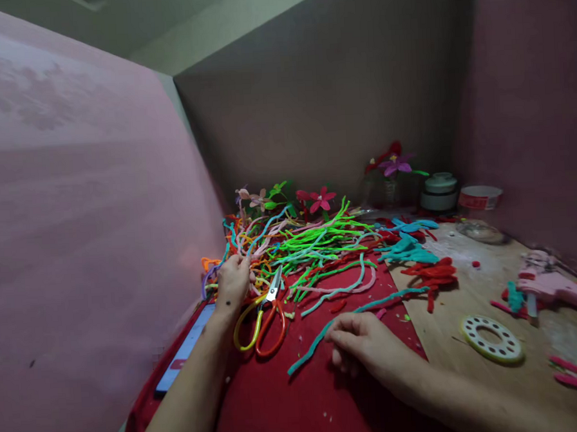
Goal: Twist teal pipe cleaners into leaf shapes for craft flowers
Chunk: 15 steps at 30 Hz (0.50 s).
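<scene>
My left hand (234, 278) reaches into the heap of coloured pipe cleaners (313, 240) at the back left of the red cloth. Its fingers are closed, and a light blue pipe cleaner (265, 230) runs up from them; the fingertips are partly hidden. Lower down, my right hand (357, 341) has its fingers curled together against a long teal pipe cleaner (310, 351), which slants from the front cloth towards the right. Between the hands lie scissors (270, 313) with one yellow and one red handle, blades slightly apart and pointing at the heap.
A phone (189, 350) lies under my left forearm. Pipe-cleaner flowers (321, 199) stand behind the heap. On the wooden tabletop (445, 343) are red pipe-cleaner pieces (431, 273), a round holed disc (492, 339) and a pink glue gun (553, 286). Walls close in left and back.
</scene>
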### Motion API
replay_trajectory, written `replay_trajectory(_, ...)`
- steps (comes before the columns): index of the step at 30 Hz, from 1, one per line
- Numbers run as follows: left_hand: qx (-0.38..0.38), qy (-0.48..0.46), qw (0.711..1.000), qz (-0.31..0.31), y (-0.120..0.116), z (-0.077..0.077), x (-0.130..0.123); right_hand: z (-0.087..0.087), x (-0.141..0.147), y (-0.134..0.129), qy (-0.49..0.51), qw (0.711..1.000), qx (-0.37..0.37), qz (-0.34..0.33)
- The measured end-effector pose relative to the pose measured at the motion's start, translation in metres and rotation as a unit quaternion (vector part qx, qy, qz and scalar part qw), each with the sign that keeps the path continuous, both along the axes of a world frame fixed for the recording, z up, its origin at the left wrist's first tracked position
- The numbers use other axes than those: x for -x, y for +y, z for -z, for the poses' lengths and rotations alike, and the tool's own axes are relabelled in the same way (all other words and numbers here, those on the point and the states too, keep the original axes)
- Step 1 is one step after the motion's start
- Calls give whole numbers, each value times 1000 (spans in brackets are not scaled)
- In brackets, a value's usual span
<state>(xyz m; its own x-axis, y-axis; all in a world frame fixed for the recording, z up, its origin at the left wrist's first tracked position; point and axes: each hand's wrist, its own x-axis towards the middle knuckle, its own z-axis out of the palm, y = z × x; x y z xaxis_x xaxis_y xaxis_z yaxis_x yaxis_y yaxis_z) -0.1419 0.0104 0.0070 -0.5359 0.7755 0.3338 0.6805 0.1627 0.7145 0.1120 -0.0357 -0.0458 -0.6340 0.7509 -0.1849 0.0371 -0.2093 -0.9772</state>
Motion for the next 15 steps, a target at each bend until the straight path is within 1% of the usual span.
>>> replay_trajectory(2,33,50,998,-19,-4,3,11,8,2,-2,-8,1000,-6,-5)
replay_trajectory(4,60,99,993,-37,-10,4,19,13,2,-2,-11,1000,-14,-11)
replay_trajectory(7,91,156,983,-38,-20,3,23,14,2,-2,-14,1000,-13,-22)
replay_trajectory(10,104,186,977,-27,-27,-4,27,13,1,-3,-6,1000,-2,-28)
replay_trajectory(12,104,189,976,-41,-25,-11,33,12,1,-3,-2,1000,1,-31)
replay_trajectory(15,107,184,974,-81,-7,-21,50,13,1,-4,-6,999,-2,-38)
